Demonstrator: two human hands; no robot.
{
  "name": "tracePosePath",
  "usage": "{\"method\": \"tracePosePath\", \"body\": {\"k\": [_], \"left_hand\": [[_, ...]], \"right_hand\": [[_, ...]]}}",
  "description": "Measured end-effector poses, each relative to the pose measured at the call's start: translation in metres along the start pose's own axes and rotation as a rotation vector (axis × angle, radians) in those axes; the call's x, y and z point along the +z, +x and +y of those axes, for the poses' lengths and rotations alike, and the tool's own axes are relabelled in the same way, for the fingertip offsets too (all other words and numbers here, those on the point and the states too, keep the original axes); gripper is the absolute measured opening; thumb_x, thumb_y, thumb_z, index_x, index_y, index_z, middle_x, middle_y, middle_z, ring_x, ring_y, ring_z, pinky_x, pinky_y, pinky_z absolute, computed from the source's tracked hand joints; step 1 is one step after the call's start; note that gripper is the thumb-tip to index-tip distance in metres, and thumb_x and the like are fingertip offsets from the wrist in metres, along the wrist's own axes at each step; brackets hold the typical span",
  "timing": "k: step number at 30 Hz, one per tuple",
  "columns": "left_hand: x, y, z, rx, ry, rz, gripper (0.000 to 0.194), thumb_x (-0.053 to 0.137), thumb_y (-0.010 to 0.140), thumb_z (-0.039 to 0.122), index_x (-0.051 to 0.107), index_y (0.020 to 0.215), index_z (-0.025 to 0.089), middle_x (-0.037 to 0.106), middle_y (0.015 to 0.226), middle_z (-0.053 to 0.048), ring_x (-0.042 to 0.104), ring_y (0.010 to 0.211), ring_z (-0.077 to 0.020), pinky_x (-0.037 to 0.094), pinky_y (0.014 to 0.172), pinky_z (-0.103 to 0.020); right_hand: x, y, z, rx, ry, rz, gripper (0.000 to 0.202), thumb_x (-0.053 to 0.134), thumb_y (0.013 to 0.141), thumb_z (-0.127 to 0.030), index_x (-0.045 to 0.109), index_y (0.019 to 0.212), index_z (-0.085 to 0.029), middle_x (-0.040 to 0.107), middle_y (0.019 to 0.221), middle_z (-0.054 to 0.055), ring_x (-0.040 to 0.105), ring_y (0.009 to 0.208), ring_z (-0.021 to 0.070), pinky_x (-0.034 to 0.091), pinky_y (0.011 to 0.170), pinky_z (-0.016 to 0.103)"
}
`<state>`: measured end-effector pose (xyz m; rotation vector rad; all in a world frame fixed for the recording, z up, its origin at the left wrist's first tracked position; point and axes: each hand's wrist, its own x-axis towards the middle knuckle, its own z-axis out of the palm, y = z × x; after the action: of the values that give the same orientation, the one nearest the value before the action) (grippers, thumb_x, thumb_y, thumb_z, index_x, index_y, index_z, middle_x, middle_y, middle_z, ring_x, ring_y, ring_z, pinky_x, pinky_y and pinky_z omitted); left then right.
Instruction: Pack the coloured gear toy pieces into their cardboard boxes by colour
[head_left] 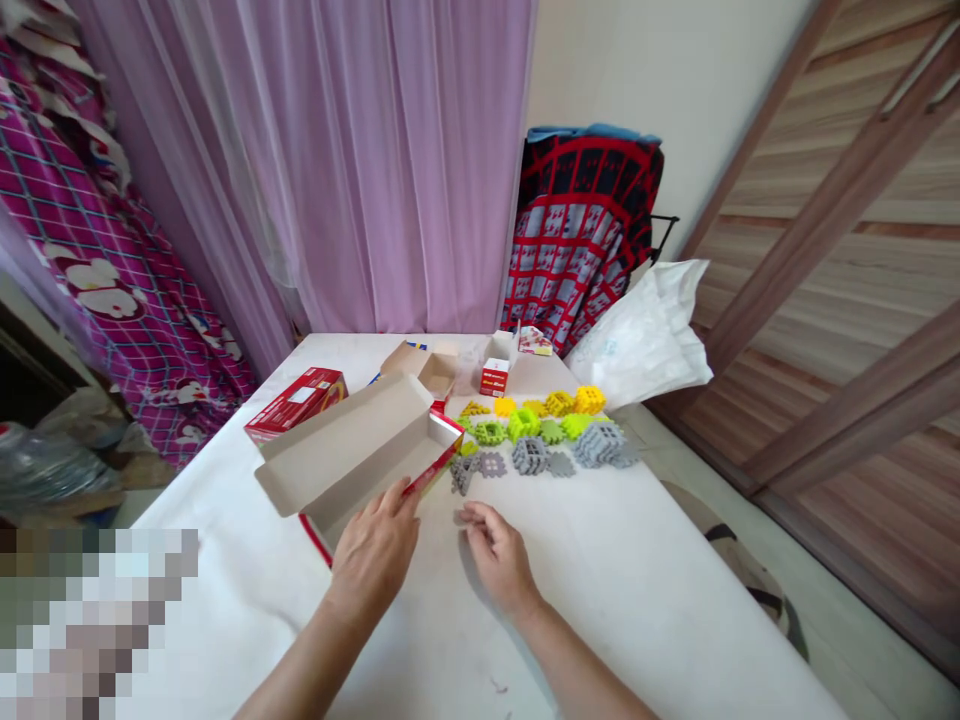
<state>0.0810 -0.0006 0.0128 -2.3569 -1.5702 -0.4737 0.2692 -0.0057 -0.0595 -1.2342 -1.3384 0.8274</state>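
A long, open cardboard box [349, 490], red outside and grey inside, lies on the table with its wide lid flap folded back. My left hand [379, 540] is closed over its near rim, fingers on the edge. To the right, just above the tabletop, my right hand [499, 560] has its fingers curled and tips pinched; anything between them is too small to make out. Beyond it sit interlocking toy pieces: grey cubes [598, 445] and flat grey tiles [493, 464], lime green pieces [523, 424] and yellow pieces [589, 400].
A closed red box [296, 402] lies at the left edge of the white table [600, 600]. At the back are an open brown carton [437, 372] and a small red and white box [494, 377]. A white plastic bag [645, 340] stands beyond the right corner, near a cloth-covered chair [574, 240].
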Motion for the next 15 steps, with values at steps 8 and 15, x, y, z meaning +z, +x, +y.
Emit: {"method": "tracePosePath", "body": {"k": [8,15], "left_hand": [[0.021,-0.003,0.015,0.334,-0.083,0.281,0.041,0.048,0.089,0.015,0.059,0.128,0.026,0.048,0.147,-0.008,0.031,0.145,-0.0251,0.019,0.121,-0.045],[0.061,0.011,0.011,0.406,-0.225,0.237,0.042,0.046,0.089,0.011,0.061,0.126,0.025,0.054,0.143,-0.005,0.032,0.144,-0.0217,0.034,0.116,-0.038]], "right_hand": [[-0.008,0.003,-0.011,0.150,0.202,-0.074,0.023,0.056,0.088,-0.036,0.069,0.096,-0.018,0.073,0.082,0.007,0.067,0.067,0.0167,0.055,0.067,0.029],[-0.031,0.015,-0.008,0.371,0.426,0.218,0.035,0.072,0.075,-0.050,0.070,0.086,-0.017,0.071,0.075,0.007,0.062,0.057,0.0149,0.047,0.052,0.026]]}}
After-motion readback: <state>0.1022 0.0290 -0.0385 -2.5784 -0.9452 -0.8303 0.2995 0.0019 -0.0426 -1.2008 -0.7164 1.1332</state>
